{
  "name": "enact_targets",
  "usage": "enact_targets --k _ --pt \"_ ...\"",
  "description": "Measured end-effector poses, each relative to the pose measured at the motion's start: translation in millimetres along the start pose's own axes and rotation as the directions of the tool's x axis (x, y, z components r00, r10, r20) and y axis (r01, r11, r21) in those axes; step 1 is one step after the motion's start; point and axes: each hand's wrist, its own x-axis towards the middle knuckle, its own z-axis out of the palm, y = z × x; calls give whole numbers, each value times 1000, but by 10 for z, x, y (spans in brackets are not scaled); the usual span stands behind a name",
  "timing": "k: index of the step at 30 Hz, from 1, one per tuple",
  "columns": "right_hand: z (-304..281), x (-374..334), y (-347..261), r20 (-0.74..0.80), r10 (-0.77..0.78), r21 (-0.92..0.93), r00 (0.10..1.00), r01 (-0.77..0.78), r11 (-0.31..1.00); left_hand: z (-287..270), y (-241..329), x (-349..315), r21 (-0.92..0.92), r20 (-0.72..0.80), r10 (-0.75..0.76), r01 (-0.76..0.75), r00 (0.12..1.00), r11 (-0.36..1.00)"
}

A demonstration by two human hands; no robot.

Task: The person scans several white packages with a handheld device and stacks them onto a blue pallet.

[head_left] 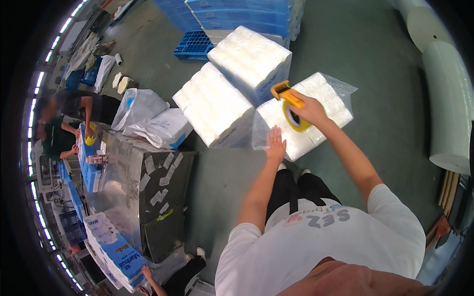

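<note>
A white bale of paper rolls in a loose clear plastic bag stands on the floor in front of me. My left hand lies on its near left edge, fingers stretched out. Above the bale's top, my right hand grips a yellow-orange tape dispenser with a roll of yellow tape hanging under it. Whether the tape touches the bag I cannot tell. Two more bales, one farther back and one to the left, stand close by, white on top with blue sides.
Blue-wrapped stacked goods stand at the back beside a blue pallet. To my left is a metal worktable with white bags and blue-and-white packs; people work around it. Large white rolls line the right side.
</note>
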Motion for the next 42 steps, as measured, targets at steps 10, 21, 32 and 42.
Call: enact_targets --k 10,21,32,42 --pt "964 163 398 255 115 -374 960 -12 927 -39 11 -68 9 -8 -126 126 992 992" --pt "341 -1861 817 319 310 -475 896 -132 870 21 -17 61 11 10 -143 143 990 990" --pt "1223 -1678 1794 708 694 -626 131 -340 702 -111 -23 58 77 -13 -79 80 997 994" --pt "158 -1807 1888 452 734 -329 506 -670 665 -626 593 192 -268 6 260 -249 965 931"
